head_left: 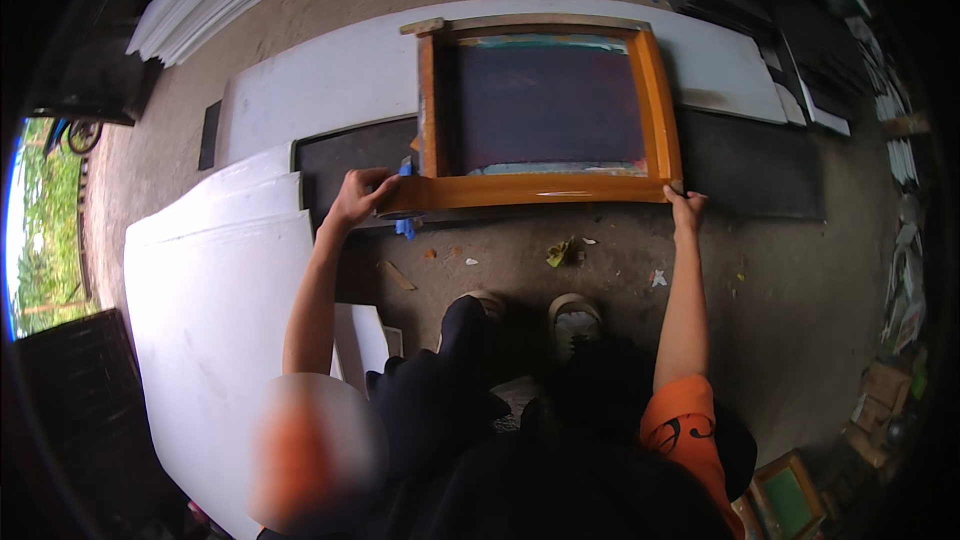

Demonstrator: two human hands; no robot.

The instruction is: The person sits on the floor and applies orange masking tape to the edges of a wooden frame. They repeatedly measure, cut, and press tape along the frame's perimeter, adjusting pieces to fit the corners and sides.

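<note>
wooden frame: sat just past both hands, mostly between 'em | left hand: hanging onto brown tape's left end | right hand: gripped the frame's taped near-right corner

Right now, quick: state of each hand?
Left hand: closed, holding the blue tape dispenser.
Right hand: at the near right corner of the wooden frame; whether it grips cannot be told.

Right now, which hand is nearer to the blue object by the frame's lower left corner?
Left. The left hand is at the blue object, on its left side; the right hand is far across, at the lower right corner of the frame.
</note>
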